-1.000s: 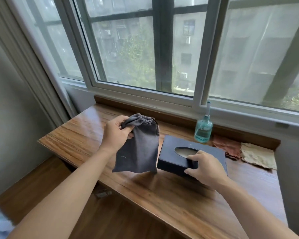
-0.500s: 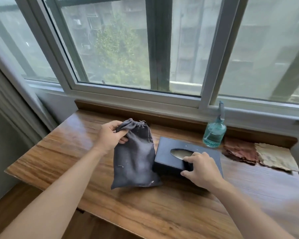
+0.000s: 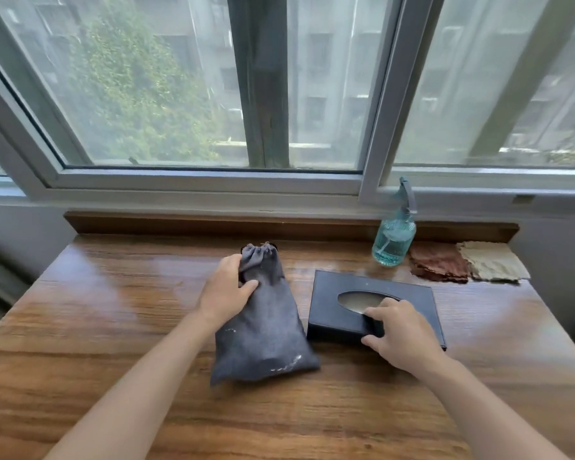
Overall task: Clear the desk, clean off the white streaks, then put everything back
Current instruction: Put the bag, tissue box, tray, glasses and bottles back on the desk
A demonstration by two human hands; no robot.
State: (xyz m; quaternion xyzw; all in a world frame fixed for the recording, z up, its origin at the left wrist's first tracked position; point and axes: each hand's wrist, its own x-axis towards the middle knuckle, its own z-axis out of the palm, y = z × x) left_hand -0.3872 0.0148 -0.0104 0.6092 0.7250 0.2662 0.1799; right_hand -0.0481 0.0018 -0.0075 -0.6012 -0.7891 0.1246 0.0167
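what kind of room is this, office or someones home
Probably a home, an upper-floor flat. A wooden desk sits under a sliding window that faces apartment blocks and a tree, and household things lie on it: a tissue box, a spray bottle and a drawstring pouch.

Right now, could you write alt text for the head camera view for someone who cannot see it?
A person's left hand grips a grey drawstring pouch lying on a wooden desk, while the right hand grips a black tissue box. A spray bottle and two cloths sit under the window.
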